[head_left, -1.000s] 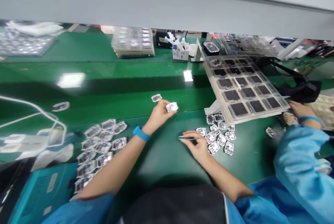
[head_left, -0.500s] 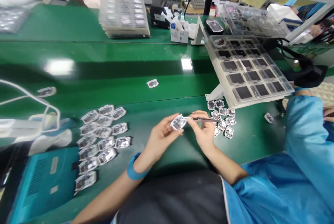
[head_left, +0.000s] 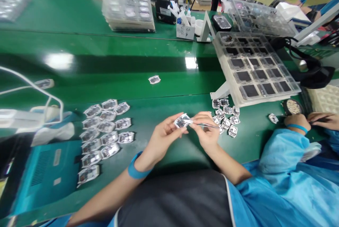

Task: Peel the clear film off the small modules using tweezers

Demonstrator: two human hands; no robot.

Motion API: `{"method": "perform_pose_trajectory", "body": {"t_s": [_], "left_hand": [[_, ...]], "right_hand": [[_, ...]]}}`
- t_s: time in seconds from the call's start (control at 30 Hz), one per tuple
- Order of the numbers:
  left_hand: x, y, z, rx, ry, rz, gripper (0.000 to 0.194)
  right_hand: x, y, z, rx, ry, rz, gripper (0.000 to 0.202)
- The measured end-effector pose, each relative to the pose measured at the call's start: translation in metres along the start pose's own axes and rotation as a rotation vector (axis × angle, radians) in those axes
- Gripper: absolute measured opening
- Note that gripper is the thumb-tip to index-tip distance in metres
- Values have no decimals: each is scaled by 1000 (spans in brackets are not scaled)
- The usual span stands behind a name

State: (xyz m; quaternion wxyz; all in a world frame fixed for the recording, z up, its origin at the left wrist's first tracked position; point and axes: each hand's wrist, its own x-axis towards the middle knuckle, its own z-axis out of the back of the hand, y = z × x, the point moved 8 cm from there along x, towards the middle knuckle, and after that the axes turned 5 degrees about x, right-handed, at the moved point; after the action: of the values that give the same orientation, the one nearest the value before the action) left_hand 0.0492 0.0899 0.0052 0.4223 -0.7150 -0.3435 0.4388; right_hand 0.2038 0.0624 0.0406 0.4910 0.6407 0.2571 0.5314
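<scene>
Between the fingers and thumb of my left hand (head_left: pixel 164 137) is a small silver-and-white part (head_left: pixel 181 120), held above the green bench (head_left: pixel 148 163). My right hand (head_left: pixel 207 131) pinches metal tweezers (head_left: pixel 205 125), whose tip touches the right side of that part. Rows of similar parts (head_left: pixel 106 126) lie to the left of my hands. Another group of smaller-looking parts (head_left: pixel 226 123) lies just right of my right hand. One single part (head_left: pixel 154 79) rests farther back on the bench.
A stack of compartment trays (head_left: pixel 261 68) stands at the right on a white bracket. Another person's hands (head_left: pixel 298 123) are at the far right near a round dish (head_left: pixel 292 107). A teal case (head_left: pixel 50 174) and white cable (head_left: pixel 31 82) are at the left.
The other person's hand has come down from behind the trays to beside the round dish. My hands have stayed together, with the held part and tweezers slightly tilted differently.
</scene>
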Motion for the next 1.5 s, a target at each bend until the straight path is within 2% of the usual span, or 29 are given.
{"method": "perform_pose_trajectory", "body": {"t_s": [0.17, 0.27, 0.33, 0.53, 0.73, 0.9, 1.07, 1.37, 1.5], "left_hand": [[-2, -2, -2, -6, 32, 0, 54], [-3, -1, -4, 6, 65, 12, 56], [-3, -1, -4, -7, 69, 12, 52], [1, 2, 3, 11, -1, 34, 36], [2, 7, 4, 93, 15, 66, 34], [2, 13, 3, 25, 29, 134, 34], [2, 14, 2, -57, 29, 190, 35], [1, 11, -3, -91, 39, 210, 39], [1, 8, -3, -81, 1, 215, 41]], "right_hand": [[-1, 14, -9, -188, 248, 172, 5], [3, 22, -14, -204, 308, 207, 7], [6, 23, -14, -185, 298, 168, 4], [9, 14, -3, -8, 141, -34, 4], [10, -3, -3, 103, 204, -221, 10], [5, -18, -5, 202, 208, -380, 19], [6, -11, 1, 176, 99, -279, 13], [7, -9, -1, 195, 87, -235, 9], [8, -3, -2, 220, 127, -152, 4]]}}
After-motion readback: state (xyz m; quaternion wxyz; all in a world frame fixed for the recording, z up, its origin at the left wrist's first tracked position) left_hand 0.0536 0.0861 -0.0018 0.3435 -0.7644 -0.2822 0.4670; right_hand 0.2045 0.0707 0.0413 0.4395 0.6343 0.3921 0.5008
